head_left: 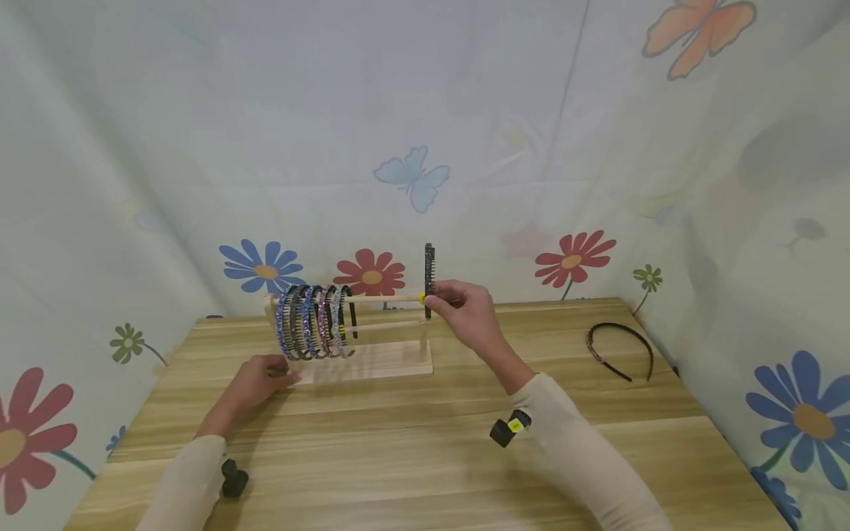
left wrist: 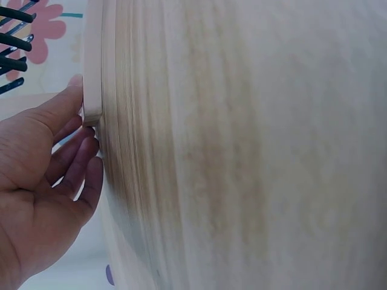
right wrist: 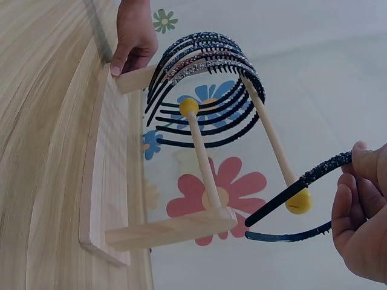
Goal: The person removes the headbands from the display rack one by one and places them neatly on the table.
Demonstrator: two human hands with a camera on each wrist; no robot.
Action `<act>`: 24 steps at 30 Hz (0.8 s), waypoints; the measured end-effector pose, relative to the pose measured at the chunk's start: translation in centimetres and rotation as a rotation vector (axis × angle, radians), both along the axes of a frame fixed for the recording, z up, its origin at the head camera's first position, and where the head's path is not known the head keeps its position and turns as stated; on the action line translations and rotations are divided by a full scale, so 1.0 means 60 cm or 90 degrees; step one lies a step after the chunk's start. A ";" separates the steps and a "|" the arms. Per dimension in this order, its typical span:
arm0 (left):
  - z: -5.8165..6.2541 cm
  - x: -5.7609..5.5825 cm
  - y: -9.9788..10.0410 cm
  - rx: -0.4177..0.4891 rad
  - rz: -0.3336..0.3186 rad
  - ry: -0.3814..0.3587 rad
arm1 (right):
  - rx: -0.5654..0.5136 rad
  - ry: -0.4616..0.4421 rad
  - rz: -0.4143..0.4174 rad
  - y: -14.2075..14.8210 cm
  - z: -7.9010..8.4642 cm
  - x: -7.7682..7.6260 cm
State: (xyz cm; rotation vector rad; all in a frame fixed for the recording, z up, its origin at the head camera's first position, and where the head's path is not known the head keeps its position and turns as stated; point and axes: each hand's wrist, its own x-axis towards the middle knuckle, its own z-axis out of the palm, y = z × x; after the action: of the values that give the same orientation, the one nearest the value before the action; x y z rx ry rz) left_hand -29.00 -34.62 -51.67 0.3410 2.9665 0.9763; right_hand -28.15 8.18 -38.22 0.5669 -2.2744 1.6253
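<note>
A wooden headband rack [head_left: 392, 360] stands on the table, its two rods tipped with yellow balls. Several glittery headbands [head_left: 308, 324] hang side by side toward its left end. My left hand [head_left: 255, 383] grips the left corner of the rack's base, thumb on top in the right wrist view. My right hand [head_left: 474, 313] pinches a black, sparkly toothed headband [right wrist: 326, 167] at its curved part, upright at the rack's right end. In the right wrist view, the upper rod's yellow ball [right wrist: 298, 202] shows between that headband's two arms, whose tips point toward the rack.
Another dark headband [head_left: 620, 332] with a pinkish glitter patch lies at the right of the wooden table [head_left: 372, 450]. A pale curtain [head_left: 319, 133] with printed flowers and butterflies hangs behind and beside the table.
</note>
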 end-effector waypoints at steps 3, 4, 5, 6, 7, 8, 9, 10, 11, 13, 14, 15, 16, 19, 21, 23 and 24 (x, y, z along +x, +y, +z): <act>0.000 0.000 -0.001 -0.002 -0.002 0.003 | -0.002 -0.007 -0.008 0.007 0.000 -0.003; 0.000 0.000 -0.002 -0.002 -0.001 0.003 | -0.002 -0.007 -0.012 0.010 0.000 -0.003; 0.000 0.000 -0.002 -0.002 0.003 0.001 | -0.001 -0.008 -0.015 0.012 0.000 -0.004; -0.001 0.000 -0.003 -0.003 0.003 0.000 | 0.000 -0.008 -0.018 0.015 -0.001 -0.004; -0.001 0.000 -0.004 -0.004 0.003 -0.002 | 0.002 -0.008 -0.021 0.019 -0.001 -0.004; -0.002 -0.001 -0.005 -0.004 0.005 -0.004 | 0.005 -0.007 -0.024 0.022 -0.002 -0.005; -0.003 -0.001 -0.006 -0.006 0.002 -0.003 | 0.006 -0.006 -0.027 0.025 -0.002 -0.005; -0.004 -0.001 -0.006 -0.004 0.005 -0.006 | 0.009 -0.006 -0.030 0.028 -0.003 -0.005; -0.004 -0.001 -0.007 -0.003 0.003 -0.007 | 0.010 -0.006 -0.032 0.032 -0.004 -0.006; -0.006 -0.002 -0.008 -0.001 0.001 -0.007 | 0.011 -0.005 -0.037 0.039 -0.007 -0.008; -0.006 -0.002 -0.008 0.000 -0.001 -0.006 | 0.010 -0.004 -0.039 0.042 -0.008 -0.009; -0.006 -0.003 -0.008 0.000 -0.003 -0.006 | 0.008 -0.005 -0.041 0.045 -0.010 -0.010; -0.006 -0.003 -0.008 0.002 0.000 -0.008 | 0.007 -0.004 -0.044 0.049 -0.012 -0.011; -0.007 -0.006 -0.009 0.000 -0.004 -0.007 | 0.012 -0.005 -0.054 0.059 -0.017 -0.014; -0.007 -0.006 -0.008 0.000 -0.004 -0.007 | 0.022 -0.009 -0.062 0.065 -0.019 -0.014; -0.007 -0.006 -0.007 0.001 -0.004 -0.007 | 0.033 -0.015 -0.069 0.071 -0.020 -0.016; -0.007 -0.006 -0.007 0.002 -0.004 -0.007 | 0.038 -0.015 -0.071 0.075 -0.021 -0.016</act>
State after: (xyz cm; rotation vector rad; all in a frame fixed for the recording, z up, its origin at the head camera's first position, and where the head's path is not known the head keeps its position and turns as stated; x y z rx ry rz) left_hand -29.36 -35.02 -52.06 0.3443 2.9518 0.9787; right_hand -29.10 12.65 -39.48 0.4281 -2.3338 1.5245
